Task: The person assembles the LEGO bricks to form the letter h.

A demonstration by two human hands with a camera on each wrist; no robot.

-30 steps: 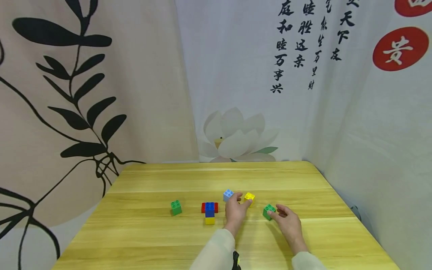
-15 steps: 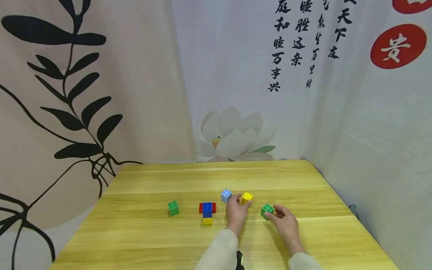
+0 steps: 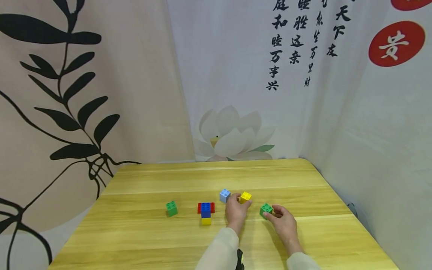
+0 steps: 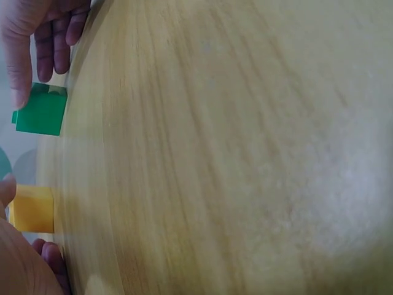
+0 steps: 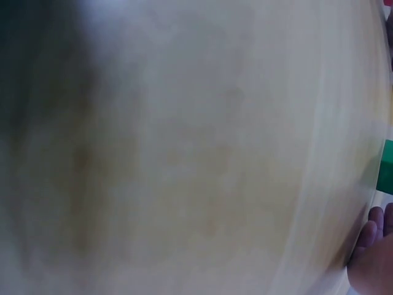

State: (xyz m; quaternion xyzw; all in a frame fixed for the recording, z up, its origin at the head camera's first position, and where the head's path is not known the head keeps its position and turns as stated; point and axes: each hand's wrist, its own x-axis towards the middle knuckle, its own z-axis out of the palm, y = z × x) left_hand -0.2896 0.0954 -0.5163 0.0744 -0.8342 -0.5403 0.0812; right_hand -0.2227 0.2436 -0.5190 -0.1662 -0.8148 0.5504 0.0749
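My left hand [image 3: 236, 213] hovers with parted fingers between a light blue toy brick [image 3: 225, 195] and a yellow brick [image 3: 246, 197]. Its thumb tip lies close by the yellow brick, which also shows beside this hand in the left wrist view. To the right, my right hand [image 3: 284, 224] has its thumb tip against a green brick [image 3: 266, 210], while its other fingers stay spread beyond the brick's right side. That thumb on the green brick [image 4: 42, 115] shows in the left wrist view too. Only part of the green brick [image 5: 385, 167] appears in the right wrist view.
Left of the hands stands a small assembly of red, blue and yellow bricks [image 3: 206, 212]. Farther left is another green brick [image 3: 171, 208]. All rest on a wooden table [image 3: 141, 240], with printed curtains [image 3: 152, 93] behind it.
The head view has drifted slightly, shifting everything a little leftward. My left hand has edged slightly right relative to the bricks, while the right hand keeps its place at the green brick.
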